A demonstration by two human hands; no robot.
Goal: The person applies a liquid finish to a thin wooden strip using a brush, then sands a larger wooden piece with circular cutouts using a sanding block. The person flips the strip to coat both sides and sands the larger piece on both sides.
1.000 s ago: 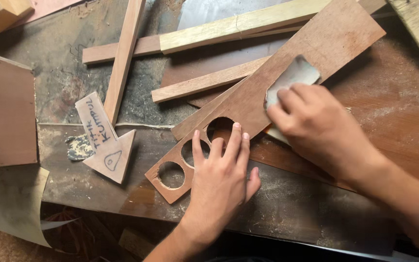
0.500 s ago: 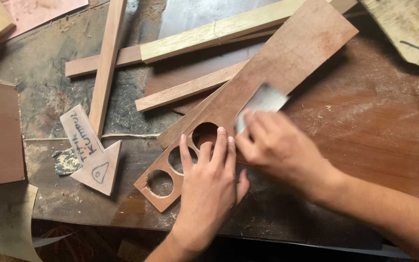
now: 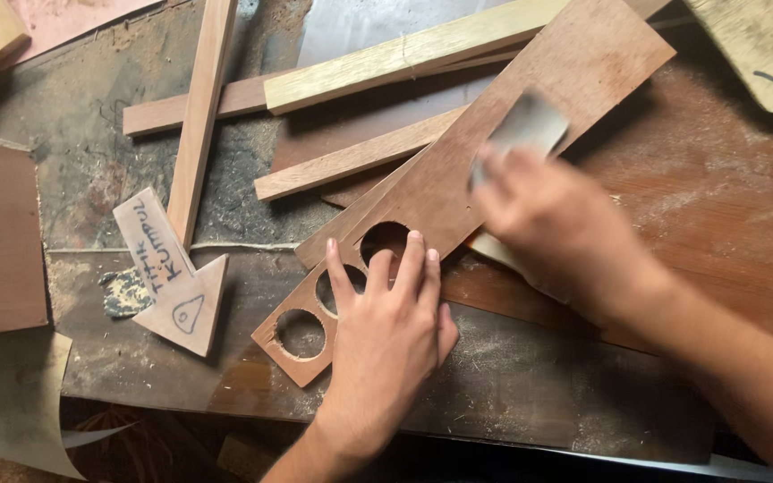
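left hand (image 3: 386, 335): flat, fingers spread, pressing the board's holed end.
right hand (image 3: 556, 219): blurred, grasping grey sandpaper (image 3: 530, 125) on the board.
board (image 3: 512, 143): thin brown plywood, lying from 7 to 1 o'clock across the surface (image 3: 726, 206).

Soft, even daylight fills the scene, brightest at the top, where a pale glare washes the metal sheet (image 3: 351, 36). Shadows are short and faint beneath the wooden strips (image 3: 351, 159). The right hand (image 3: 552, 219) is smeared by motion blur; the left hand (image 3: 386, 344) stays sharp.
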